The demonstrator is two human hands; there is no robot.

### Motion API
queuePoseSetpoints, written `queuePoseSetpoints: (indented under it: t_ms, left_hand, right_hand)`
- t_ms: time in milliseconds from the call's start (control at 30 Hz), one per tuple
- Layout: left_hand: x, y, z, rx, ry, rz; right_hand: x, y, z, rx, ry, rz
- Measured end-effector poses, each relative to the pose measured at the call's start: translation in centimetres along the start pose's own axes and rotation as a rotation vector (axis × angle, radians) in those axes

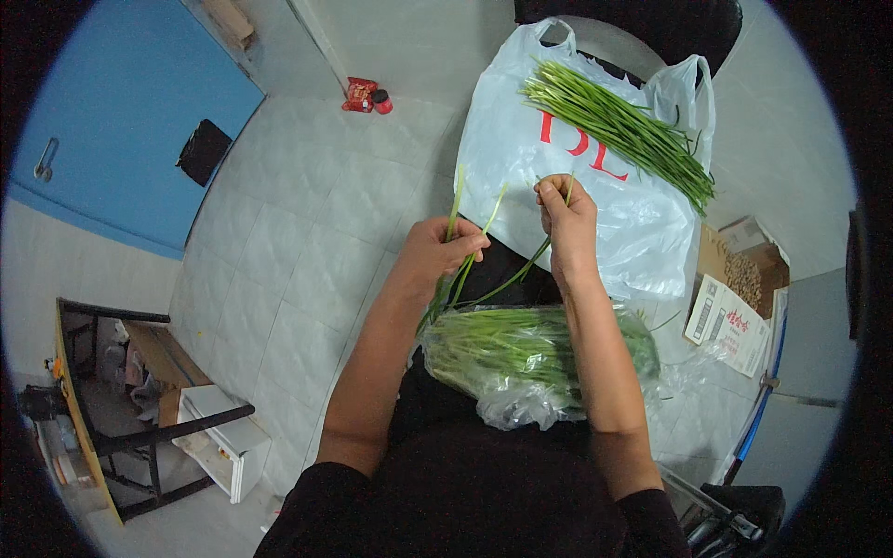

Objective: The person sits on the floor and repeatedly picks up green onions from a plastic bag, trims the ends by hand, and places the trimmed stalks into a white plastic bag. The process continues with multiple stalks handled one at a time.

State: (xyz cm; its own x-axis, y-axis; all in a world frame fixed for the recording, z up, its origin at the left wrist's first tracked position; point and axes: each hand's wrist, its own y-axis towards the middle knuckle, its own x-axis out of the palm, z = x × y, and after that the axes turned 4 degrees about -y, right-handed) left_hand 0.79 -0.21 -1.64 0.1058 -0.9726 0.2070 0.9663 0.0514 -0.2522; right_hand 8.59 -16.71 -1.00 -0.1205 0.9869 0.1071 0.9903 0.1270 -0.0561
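Observation:
My left hand holds several long green stalks, likely garlic chives, their pale ends pointing up past the fingers. Slightly higher and to the right, my right hand pinches another thin green stalk between thumb and fingers. Across my lap lies a clear plastic bag full of the same green stalks, partly hidden by my right forearm. Beyond my hands, a loose bundle of cut green stalks rests on a white plastic carrier bag with red lettering, spread over a seat.
An open cardboard box holding small tan pieces stands on the floor at right. A red packet and a small red jar with a dark lid sit by the wall. A black-framed table is at lower left.

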Motion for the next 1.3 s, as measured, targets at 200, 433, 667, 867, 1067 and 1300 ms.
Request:
queuePoseSetpoints:
  t_ms: [200,433,667,867,1067,1300]
  left_hand:
    - [-0.3,-0.1,0.3,-0.029,-0.015,0.008]
    - [-1.0,-0.5,0.9,-0.006,-0.11,0.025]
    - [-1.3,-0.3,0.6,-0.049,-0.097,0.014]
    - [0.3,0.9,0.3,-0.087,-0.072,-0.109]
    - [2.1,1.8,0.0,-0.146,-0.055,-0.204]
    - [3.0,1.6,0.5,-0.121,0.031,-0.239]
  right_hand:
    - [-0.3,0.6,0.0,-0.042,-0.012,0.127]
    - [1.6,1.5,1.4,0.004,-0.034,0.029]
    - [-8.6,-1.1,-7.7,-0.244,-0.488,0.184]
    - [-24.0,-6.2,-10.2,-0.357,-0.87,0.534]
    - [-35.8,-13.6,6.3,0.249,-1.08,0.284]
    - [-27.5,-11.4,-0.8,0.006,-1.071,0.439]
